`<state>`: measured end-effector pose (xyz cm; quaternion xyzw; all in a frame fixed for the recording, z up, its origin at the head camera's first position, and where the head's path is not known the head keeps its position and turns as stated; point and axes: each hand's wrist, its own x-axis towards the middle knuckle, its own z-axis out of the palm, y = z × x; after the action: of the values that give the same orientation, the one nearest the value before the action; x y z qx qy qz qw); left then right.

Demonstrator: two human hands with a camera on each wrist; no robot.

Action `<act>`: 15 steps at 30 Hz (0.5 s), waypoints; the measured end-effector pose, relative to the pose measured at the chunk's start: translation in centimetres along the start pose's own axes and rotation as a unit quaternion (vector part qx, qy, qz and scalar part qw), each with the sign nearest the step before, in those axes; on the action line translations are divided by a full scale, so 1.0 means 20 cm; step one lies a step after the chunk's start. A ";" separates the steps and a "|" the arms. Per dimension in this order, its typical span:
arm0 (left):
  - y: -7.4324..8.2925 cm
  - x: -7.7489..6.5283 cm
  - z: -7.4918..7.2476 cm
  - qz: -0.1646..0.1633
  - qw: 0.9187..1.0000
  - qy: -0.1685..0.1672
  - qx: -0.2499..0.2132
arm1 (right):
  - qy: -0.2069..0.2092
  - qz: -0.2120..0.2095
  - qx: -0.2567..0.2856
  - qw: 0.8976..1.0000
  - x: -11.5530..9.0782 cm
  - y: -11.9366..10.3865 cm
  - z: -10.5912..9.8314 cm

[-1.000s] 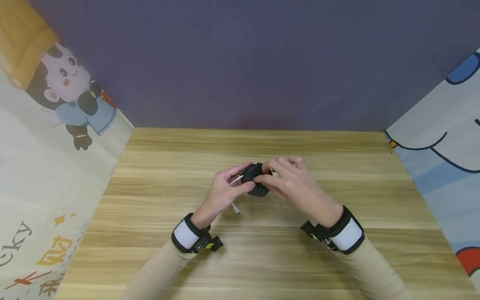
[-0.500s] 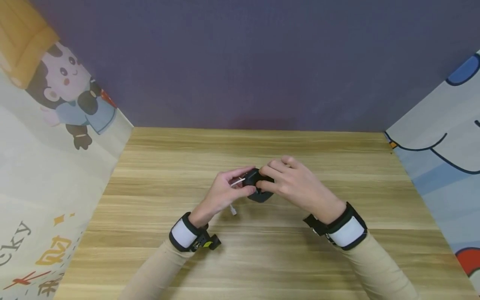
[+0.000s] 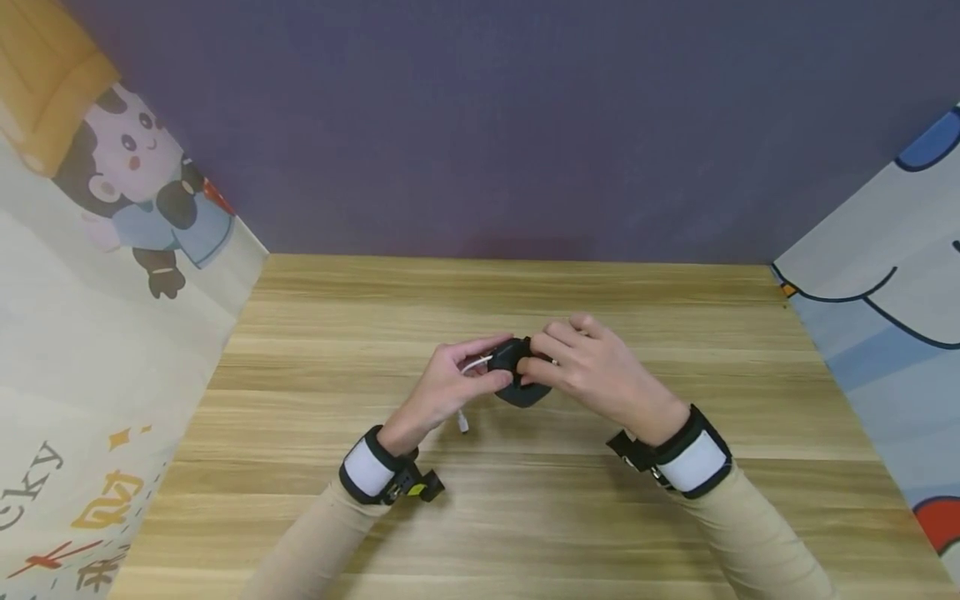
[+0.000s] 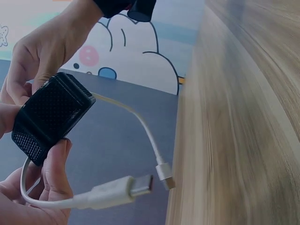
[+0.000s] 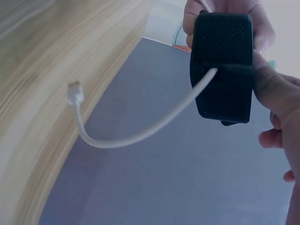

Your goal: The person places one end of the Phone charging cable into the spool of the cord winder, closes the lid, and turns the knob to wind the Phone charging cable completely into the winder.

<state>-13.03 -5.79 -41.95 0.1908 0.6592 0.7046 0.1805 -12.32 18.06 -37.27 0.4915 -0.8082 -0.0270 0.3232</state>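
Both hands hold a black textured cable winder (image 3: 523, 395) above the table. My left hand (image 3: 448, 382) grips its left side between thumb and fingers. Thumb and fingers of my right hand (image 3: 592, 371) pinch its right side. A white USB cable (image 5: 154, 127) comes out of both ends of the winder, as both wrist views show. In the left wrist view, one end has a USB-C plug (image 4: 141, 184) that hangs close to the lens. The other end's plug (image 4: 165, 176) dangles behind it. My right fingertips are partly hidden behind the winder there.
A wood-grain table (image 3: 525, 517) spreads beneath the hands. Behind it rises a dark blue-grey panel (image 3: 480, 125). Printed cartoon walls (image 3: 60, 333) stand on the left and right sides. Each wrist wears a black strap with a small camera (image 3: 431, 486).
The winder has shifted slightly right and nearer the person, with both hands still holding it. My right fingers have changed their place on it. The hanging plug has swung a little left.
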 end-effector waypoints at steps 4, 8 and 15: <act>-0.01 0.00 0.01 0.003 1.000 0.008 -0.010 | 0.018 0.020 -0.005 1.000 0.00 -0.01 0.01; -0.01 0.00 0.02 0.008 1.000 0.017 -0.018 | 0.031 0.034 -0.011 0.999 0.00 -0.02 0.02; -0.01 -0.01 0.04 0.016 0.999 0.041 -0.022 | 0.043 0.057 -0.019 0.997 0.00 -0.04 0.03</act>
<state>-12.54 -5.25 -42.13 0.1687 0.6469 0.7292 0.1464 -12.03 17.48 -38.13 0.4389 -0.8196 -0.0027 0.3682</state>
